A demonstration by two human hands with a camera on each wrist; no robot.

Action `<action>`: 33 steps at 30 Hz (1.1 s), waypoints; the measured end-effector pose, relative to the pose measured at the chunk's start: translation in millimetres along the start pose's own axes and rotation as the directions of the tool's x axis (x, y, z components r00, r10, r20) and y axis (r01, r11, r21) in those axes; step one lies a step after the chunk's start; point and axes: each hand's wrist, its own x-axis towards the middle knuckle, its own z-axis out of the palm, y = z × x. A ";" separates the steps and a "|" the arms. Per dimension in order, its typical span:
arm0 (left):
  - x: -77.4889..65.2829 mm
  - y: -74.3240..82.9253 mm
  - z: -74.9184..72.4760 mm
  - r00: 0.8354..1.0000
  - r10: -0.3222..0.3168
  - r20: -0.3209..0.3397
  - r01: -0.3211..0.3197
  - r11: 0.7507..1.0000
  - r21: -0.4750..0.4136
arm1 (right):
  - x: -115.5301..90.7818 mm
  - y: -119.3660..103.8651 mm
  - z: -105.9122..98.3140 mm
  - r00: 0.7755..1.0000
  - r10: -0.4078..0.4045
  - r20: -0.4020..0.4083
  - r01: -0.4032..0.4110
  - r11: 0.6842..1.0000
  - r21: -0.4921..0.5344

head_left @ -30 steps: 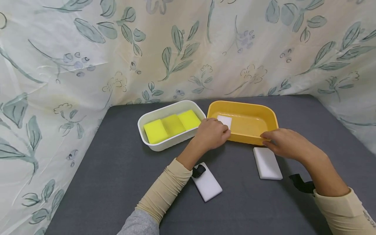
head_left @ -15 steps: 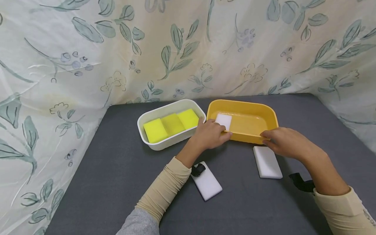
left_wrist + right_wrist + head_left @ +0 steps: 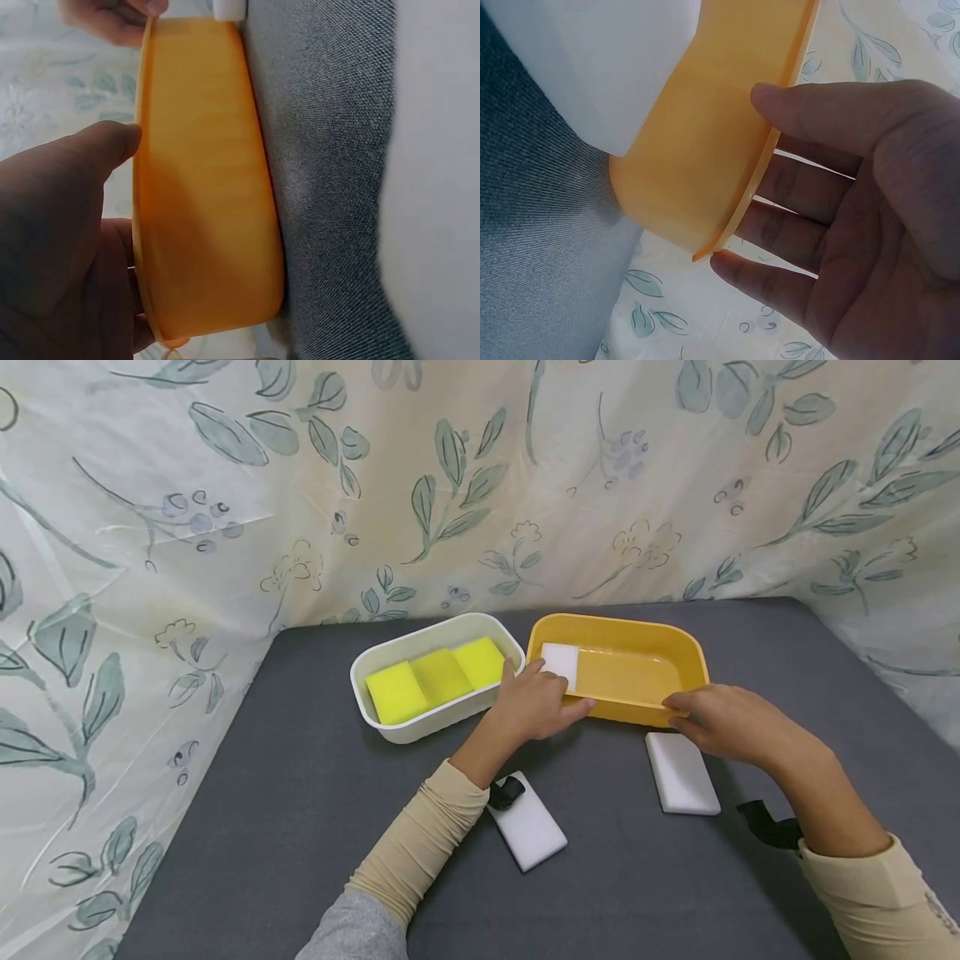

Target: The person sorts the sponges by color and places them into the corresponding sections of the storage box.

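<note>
A white sponge [image 3: 561, 665] lies flat at the left end of the yellow tray [image 3: 637, 672]. My left hand [image 3: 531, 703] is at the tray's front left, fingers reaching over the rim onto the sponge and thumb lying along the outer side. In the left wrist view that thumb [image 3: 120, 141] touches the tray's rim, the fingers partly hidden behind it. My right hand [image 3: 731, 722] grips the front right rim; in the right wrist view its thumb [image 3: 769, 101] presses the outer wall, with the fingers behind the rim.
A white tray [image 3: 408, 733] holding three yellow sponges [image 3: 442, 678] stands at the left, close beside the yellow one. Two more white sponges lie on the dark grey cloth: one [image 3: 528, 831] under the left wrist, another [image 3: 682, 774] by the right hand. A patterned curtain [image 3: 480, 485] hangs behind.
The white sponge in the yellow tray has slid left to the tray's end. My left hand's fingers have straightened and shifted slightly left. The right hand has kept its place on the rim.
</note>
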 end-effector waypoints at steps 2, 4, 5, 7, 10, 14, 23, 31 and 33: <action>0.0 1.9 -2.0 1.000 0.001 0.015 -0.001 1.000 0.014 | -1.6 0.8 -0.4 1.000 0.005 0.000 -0.005 1.000 0.002; -2.5 4.5 -6.5 1.000 -0.009 0.025 0.008 0.999 0.037 | -3.2 1.8 -0.9 1.000 0.008 -0.001 -0.008 1.000 0.002; -5.2 6.2 -9.8 1.000 -0.017 0.021 0.015 0.998 0.053 | -4.1 2.4 -1.2 1.000 0.009 -0.002 -0.009 1.000 0.002; -13.5 11.2 -19.8 0.999 -0.035 0.005 0.035 0.995 0.091 | -5.8 3.4 -2.0 1.000 0.011 -0.001 -0.011 1.000 0.002; -32.8 22.5 -38.0 0.998 -0.056 -0.008 0.056 0.988 0.143 | -7.7 4.7 -4.0 1.000 0.015 -0.001 -0.015 1.000 0.001; -61.3 38.6 -53.3 0.991 -0.043 0.125 0.023 0.987 0.158 | -8.5 4.5 -6.6 1.000 0.018 -0.015 -0.018 1.000 0.000; -116.8 46.6 -27.1 0.923 0.059 0.381 -0.105 0.989 0.101 | -7.7 1.0 -5.5 0.998 -0.043 -0.041 0.043 0.999 0.008; -127.9 52.7 -15.9 0.931 0.063 0.359 -0.165 0.951 0.262 | -4.9 1.2 -6.7 0.999 -0.038 -0.034 0.038 0.999 0.016; -126.8 51.9 -17.1 0.918 0.131 0.374 -0.231 0.943 0.238 | -5.0 0.7 -6.5 0.999 -0.032 -0.026 0.032 0.999 0.025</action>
